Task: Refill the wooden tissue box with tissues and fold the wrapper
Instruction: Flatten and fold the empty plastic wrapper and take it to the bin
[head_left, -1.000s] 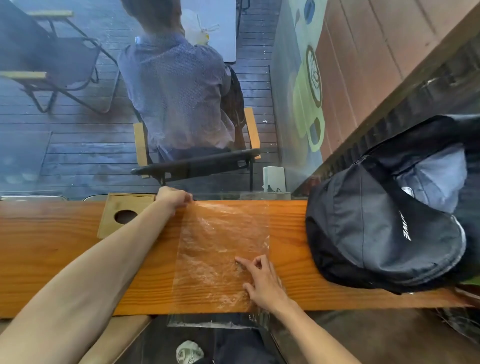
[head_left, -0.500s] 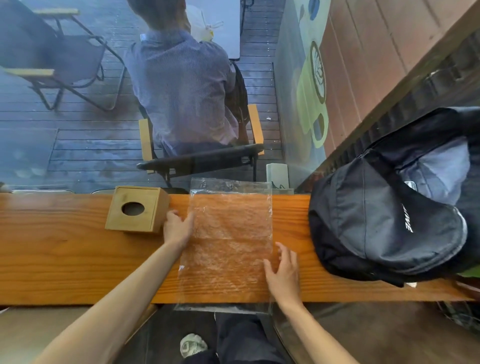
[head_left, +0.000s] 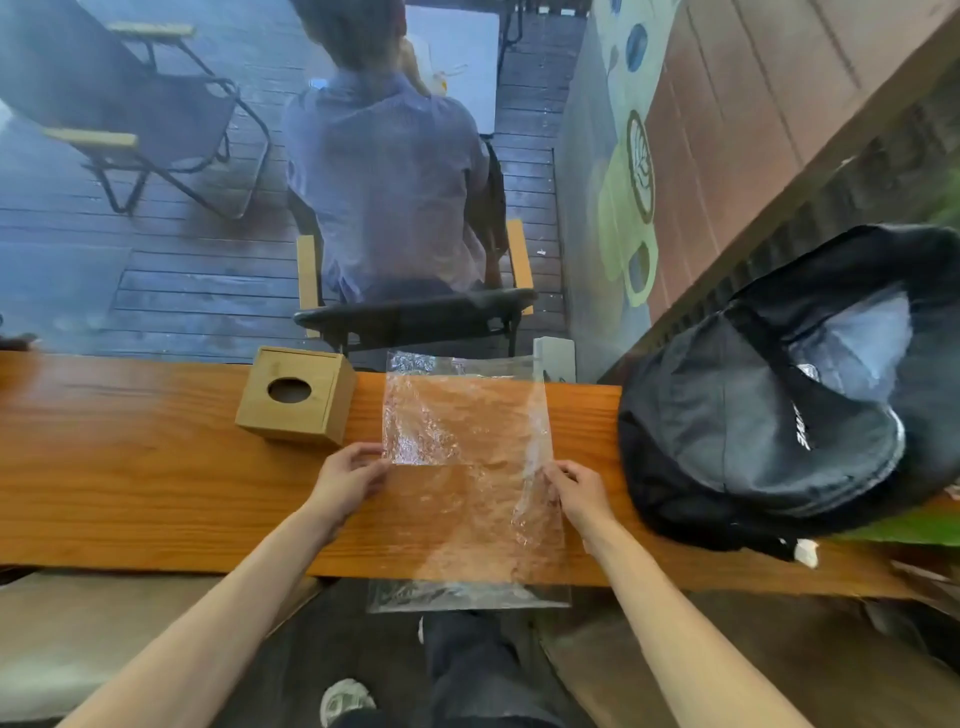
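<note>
A clear plastic wrapper (head_left: 467, 467) lies flat across the wooden counter (head_left: 130, 467), its near end hanging over the front edge and its far end past the back edge. My left hand (head_left: 348, 478) pinches the wrapper's left edge about halfway along. My right hand (head_left: 576, 491) pinches the right edge opposite it, where the film lifts slightly. The wooden tissue box (head_left: 296, 397), with a round hole in its top, stands just left of the wrapper near the back edge. No tissue shows in the hole.
A black and grey backpack (head_left: 779, 415) fills the right end of the counter, close to my right hand. Behind the glass a person sits on a chair (head_left: 415, 317) with their back to me. A small white box (head_left: 555, 356) stands behind the counter.
My left hand came back from the wrapper's far corner to mid-edge. My right hand slid from the wrapper's surface to its right edge. Both now pinch the edges.
</note>
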